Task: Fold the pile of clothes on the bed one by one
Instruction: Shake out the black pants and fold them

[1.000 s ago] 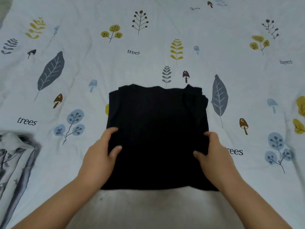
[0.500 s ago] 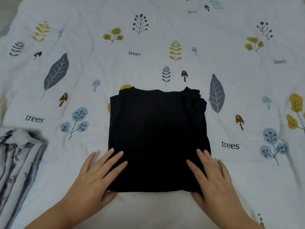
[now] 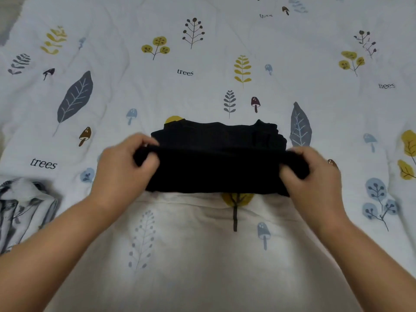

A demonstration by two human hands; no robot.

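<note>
A black garment (image 3: 220, 163) lies folded in the middle of the bed, its near half lifted and turned over toward the far edge. My left hand (image 3: 126, 167) grips the left corner of the raised near edge. My right hand (image 3: 313, 179) grips the right corner at the same height. The far part of the garment still lies flat on the bed cover (image 3: 202, 255), which is white with leaf, tree and mushroom prints.
A folded white shirt with a grey print (image 3: 20, 208) lies at the left edge of the bed. The bare cover stretches away behind the black garment and to the right.
Both hands went from lying flat on the near edge of the black garment to gripping its near corners. They have lifted that edge up and away from me.
</note>
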